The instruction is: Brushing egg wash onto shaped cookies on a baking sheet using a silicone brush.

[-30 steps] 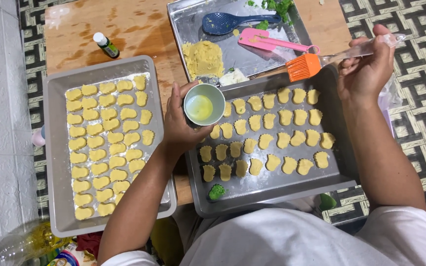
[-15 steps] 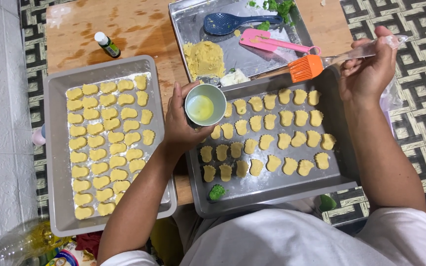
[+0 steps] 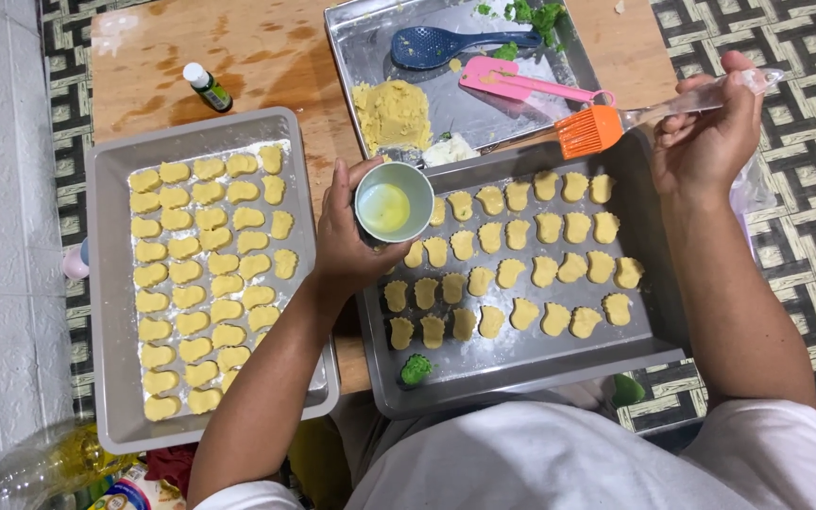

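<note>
**Egg-wash stage: both trays filled, brushing not visibly underway**

Landmark = the near tray [image 3: 521, 364], in front of the person on the wooden worktop [image 3: 266, 57].

- Left hand [image 3: 347, 236]: fingers wrapped around a small white bowl [image 3: 394, 201] of yellow liquid, held over the near tray's top-left corner.
- Right hand [image 3: 710, 137]: fingers closed on the clear handle of an orange-bristled brush [image 3: 589, 130]; bristles hover above the tray's far edge, clear of the dough.
- On the near tray: three rows of cut yellow dough pieces [image 3: 512, 274], no gaps worth noting. Can't tell whether any piece is glazed; no clear sheen difference.
- Left of it: second tray [image 3: 106, 283], packed with the same shapes, cutting looks finished there too.
- Beyond it: third tray [image 3: 361, 38] with a leftover dough lump [image 3: 392, 113], blue spoon [image 3: 436, 42], pink spatula [image 3: 512, 83].

Judgement: shaping is done bar the leftover lump; glazing is at or near its start.
</note>
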